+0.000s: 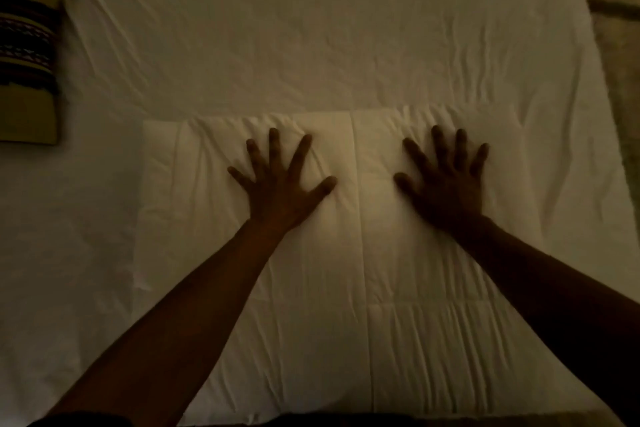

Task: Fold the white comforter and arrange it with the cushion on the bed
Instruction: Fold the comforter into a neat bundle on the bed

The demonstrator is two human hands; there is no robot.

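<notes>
— Where did the single head view look from?
— From above the bed's [311,28] near edge, facing forward and steeply down, close over the mattress.
— How far did it reach?
— To the right edge; a cushion [29,55] sat cropped at the left.

Wrinkled white sheet [311,28] covers mattress; strip of floor [616,45] visible at right edge.
</notes>
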